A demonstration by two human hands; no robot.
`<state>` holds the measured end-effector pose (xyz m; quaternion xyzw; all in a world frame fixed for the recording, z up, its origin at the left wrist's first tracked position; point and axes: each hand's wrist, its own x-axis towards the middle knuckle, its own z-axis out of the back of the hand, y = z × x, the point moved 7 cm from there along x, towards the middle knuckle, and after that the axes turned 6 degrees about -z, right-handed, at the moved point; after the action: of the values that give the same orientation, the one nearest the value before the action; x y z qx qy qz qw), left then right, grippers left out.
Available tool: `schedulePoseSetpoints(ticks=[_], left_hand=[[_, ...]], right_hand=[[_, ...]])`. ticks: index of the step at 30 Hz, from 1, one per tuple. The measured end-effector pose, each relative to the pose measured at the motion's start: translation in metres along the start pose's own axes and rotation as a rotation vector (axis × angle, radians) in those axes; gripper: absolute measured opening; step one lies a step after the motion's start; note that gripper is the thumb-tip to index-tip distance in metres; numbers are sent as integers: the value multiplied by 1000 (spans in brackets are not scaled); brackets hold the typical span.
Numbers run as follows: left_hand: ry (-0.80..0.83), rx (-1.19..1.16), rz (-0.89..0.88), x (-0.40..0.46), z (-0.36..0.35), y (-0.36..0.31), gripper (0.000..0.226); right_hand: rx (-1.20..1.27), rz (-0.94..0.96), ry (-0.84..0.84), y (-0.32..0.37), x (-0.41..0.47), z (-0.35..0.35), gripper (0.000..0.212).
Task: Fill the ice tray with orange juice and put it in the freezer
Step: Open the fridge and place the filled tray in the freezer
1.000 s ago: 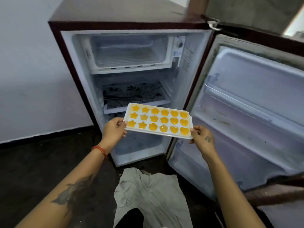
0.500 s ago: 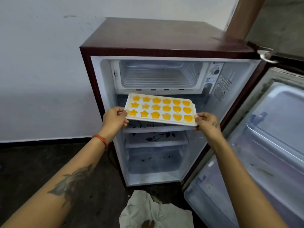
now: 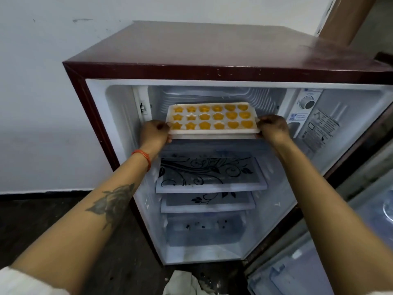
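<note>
Both hands clamp the short ends of a white ice tray point(image 3: 213, 119), one at each side. The left hand point(image 3: 154, 133) grips the tray's left end, with its fingers curled round the rim and its knuckles toward the camera. The right hand point(image 3: 272, 129) grips the right end in the same way, with its thumb on top of the rim and its fingers tucked below. An orange thread bracelet point(image 3: 143, 156) circles the left wrist, and a dark tattoo point(image 3: 112, 202) marks the left forearm.

Between the two hands the tray sits level at the mouth of the freezer compartment point(image 3: 212, 96), with its far edge already inside the opening and its near edge above the compartment's front lip. Whether its underside touches the freezer floor cannot be told. Orange juice point(image 3: 231, 115) fills its moulds, stars nearer the left hand, rounder flower and heart shapes nearer the right; one star cell in the middle row looks pale.

Below the hands, inside the maroon mini fridge point(image 3: 191, 54), lie two glass shelves with a black floral print point(image 3: 204, 173), and under them a clear drawer point(image 3: 206, 231). Just beyond the right hand is the thermostat dial point(image 3: 307, 102), with a label sticker point(image 3: 321, 128) beside it. Past the right forearm stands the open fridge door point(image 3: 350, 241). Near the person's body, between the forearms, a pale cloth point(image 3: 182, 284) lies on the dark floor.
</note>
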<state>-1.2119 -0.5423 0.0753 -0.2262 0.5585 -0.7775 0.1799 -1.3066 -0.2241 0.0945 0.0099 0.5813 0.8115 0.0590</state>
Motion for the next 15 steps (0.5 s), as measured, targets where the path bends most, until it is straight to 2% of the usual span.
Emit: schedulePoseSetpoints(ticks=[2,8,12,15], left_hand=[[-36,-18,-27,8,-5,1,30],[-171,-36,-45,23,-13,-1,35],[-229,40,-95,25,-14,-3,39],[-245,55,-99,26,-15,-4,39]], right_hand=[[-39,-1,-16,3,16,-5,18],[12,-2,-58,4,43,-13,11],[68,-29,-20,0,51,-19,22],[27,-34,-3,-1,53,-21,20]])
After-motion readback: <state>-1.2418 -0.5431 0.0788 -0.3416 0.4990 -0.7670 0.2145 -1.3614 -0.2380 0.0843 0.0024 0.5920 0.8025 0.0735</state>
